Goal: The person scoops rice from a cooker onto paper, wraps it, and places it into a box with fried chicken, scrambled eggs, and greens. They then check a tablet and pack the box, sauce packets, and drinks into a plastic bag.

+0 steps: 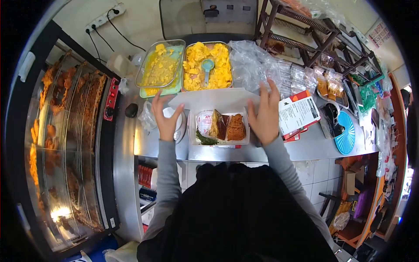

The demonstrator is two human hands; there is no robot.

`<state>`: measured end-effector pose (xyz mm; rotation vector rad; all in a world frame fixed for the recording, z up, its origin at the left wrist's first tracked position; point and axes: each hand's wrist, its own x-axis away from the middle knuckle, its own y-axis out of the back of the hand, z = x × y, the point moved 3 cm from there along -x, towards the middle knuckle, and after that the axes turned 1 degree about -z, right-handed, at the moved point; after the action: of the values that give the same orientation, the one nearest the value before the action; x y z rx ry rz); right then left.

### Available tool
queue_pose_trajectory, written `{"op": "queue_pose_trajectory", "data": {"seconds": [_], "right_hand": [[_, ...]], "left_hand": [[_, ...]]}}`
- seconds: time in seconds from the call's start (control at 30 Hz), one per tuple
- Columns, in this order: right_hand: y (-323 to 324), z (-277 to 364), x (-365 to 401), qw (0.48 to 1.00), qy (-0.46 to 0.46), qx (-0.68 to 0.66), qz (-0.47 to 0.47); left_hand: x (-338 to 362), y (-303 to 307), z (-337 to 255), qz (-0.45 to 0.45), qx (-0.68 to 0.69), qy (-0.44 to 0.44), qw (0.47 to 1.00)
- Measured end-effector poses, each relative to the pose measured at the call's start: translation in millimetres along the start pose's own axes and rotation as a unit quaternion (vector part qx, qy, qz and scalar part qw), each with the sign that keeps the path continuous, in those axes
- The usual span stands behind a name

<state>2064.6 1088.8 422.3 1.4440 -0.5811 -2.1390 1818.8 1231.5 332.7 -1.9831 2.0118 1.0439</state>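
Note:
An open white cardboard meal box (193,133) stands in front of me, its lid (214,99) raised at the back. In it lie a piece of fried chicken (236,128), a brown-and-yellow food portion (217,124), a white wrapped packet with red print (204,120) and some dark greens (205,139). My left hand (166,117) is beside the lid's left flap, thumb and fingers apart. At the right flap is my right hand (265,114), fingers spread upward and thumb close to the box. Neither hand grips anything.
Behind the box are a tray of yellow food (188,78) with a scoop (207,66), a wire basket (161,65) and plastic bags (251,61). Printed box cards (299,114) and a blue fan (345,133) lie right. A heated display cabinet (109,174) stands left.

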Motion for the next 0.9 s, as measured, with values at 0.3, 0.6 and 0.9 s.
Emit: {"op": "queue_pose_trajectory", "data": {"seconds": [0.3,0.6,0.9], "right_hand": [[-74,2,34,0.820,-0.331,-0.464,-0.040],[-47,-11,-5,0.889,-0.195,-0.400,0.110],[-33,-18,-18,0.923,-0.040,-0.320,0.210]], "left_hand": [[-8,-58,-31,0.116,0.499,0.253,0.821],[-57,-36,-24,0.297,0.180,-0.032,0.937],[-76,-42,-25,0.333,0.246,-0.119,0.902]]}}
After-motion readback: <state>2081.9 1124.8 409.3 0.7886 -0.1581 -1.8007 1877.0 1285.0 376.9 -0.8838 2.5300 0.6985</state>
